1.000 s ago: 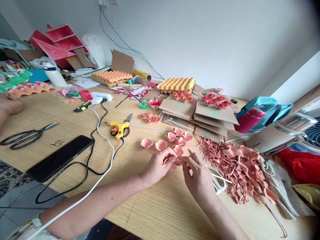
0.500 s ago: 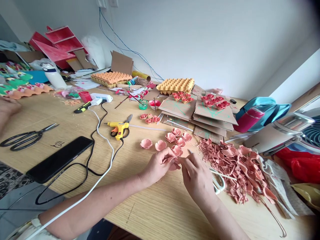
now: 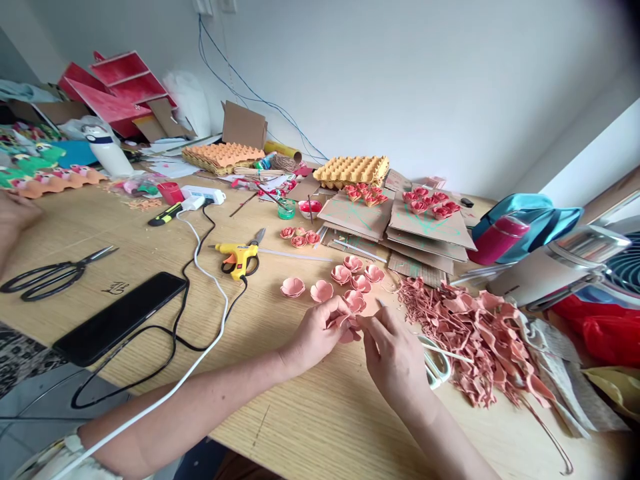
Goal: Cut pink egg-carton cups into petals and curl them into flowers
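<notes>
Between the fingertips of both hands is a pink flower cup (image 3: 351,335) that looks like egg-carton pulp, partly hidden by my fingers. My left hand (image 3: 317,333) pinches its left side. From the right, my right hand (image 3: 395,353) closes thumb and fingers on its edge. Several finished-looking pink cups (image 3: 321,291) stand just beyond my hands. White-handled scissors (image 3: 438,367) lie partly under my right hand, beside a heap of torn pink scraps (image 3: 480,340).
A yellow hot glue gun (image 3: 239,257) with its cable, a black phone (image 3: 120,319) and black scissors (image 3: 60,273) lie left. Red-painted roses (image 3: 433,203) sit on stacked cardboard (image 3: 425,230) behind. A steel flask (image 3: 555,263) stands right. Another person's hand (image 3: 17,217) rests far left.
The pink cup and my fingertips have shifted only slightly. Both hands keep their hold, and the things on the table have not moved.
</notes>
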{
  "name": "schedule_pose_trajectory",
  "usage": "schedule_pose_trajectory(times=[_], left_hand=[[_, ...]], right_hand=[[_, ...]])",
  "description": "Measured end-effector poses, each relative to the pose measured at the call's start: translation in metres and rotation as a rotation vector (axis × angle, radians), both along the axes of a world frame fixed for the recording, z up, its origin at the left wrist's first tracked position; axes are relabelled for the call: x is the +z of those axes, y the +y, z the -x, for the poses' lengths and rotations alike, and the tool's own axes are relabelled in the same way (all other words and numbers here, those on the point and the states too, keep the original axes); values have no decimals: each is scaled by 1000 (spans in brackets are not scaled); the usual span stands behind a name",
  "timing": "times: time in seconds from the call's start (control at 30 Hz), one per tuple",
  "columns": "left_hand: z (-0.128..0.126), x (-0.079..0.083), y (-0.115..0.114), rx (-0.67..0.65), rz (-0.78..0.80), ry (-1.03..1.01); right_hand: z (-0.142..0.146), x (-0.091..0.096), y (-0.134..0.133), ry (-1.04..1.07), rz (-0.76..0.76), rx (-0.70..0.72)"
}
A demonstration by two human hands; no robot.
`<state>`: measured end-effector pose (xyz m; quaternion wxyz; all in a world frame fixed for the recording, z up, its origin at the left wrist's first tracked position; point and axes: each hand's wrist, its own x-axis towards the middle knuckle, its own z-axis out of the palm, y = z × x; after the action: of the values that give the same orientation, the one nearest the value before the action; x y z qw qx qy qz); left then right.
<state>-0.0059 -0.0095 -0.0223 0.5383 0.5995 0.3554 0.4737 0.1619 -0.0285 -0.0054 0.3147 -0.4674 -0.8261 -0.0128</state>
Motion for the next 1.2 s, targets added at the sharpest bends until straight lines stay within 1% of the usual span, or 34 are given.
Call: schedule_pose_trajectory(times=[0.1,0.23,0.3,0.4,0.53,0.7,0.77,0.87,0.97,1.1,1.2], left_hand=[[1,-1,1,23,-31,8],[1,2,0,84,-103,89],[1,4,-1,73,-102,100],[1,6,-2,60,-88,106],[2,2,-1,61,-99,137],[3,-3,1,69,-94,117],[2,-3,1,66,-93,97],[1,-2,1,78,-95,72],[0,-2,0,80,-86,101],[0,-3,0,64,-52,91],[0,-4,1,66,-60,92]], right_hand=[[0,-1,1,-41,-16,-6],[1,0,2,108,78,-16],[2,1,2,153,102,0],[3,1,2,163,107,7],[4,2,1,140,99,1],[2,2,1,-3,6,2],[3,3,1,-21,-2,-5],[4,4,2,73,58,-9],[4,3,2,147,99,1],[4,2,2,154,119,9],[4,1,2,160,129,3]])
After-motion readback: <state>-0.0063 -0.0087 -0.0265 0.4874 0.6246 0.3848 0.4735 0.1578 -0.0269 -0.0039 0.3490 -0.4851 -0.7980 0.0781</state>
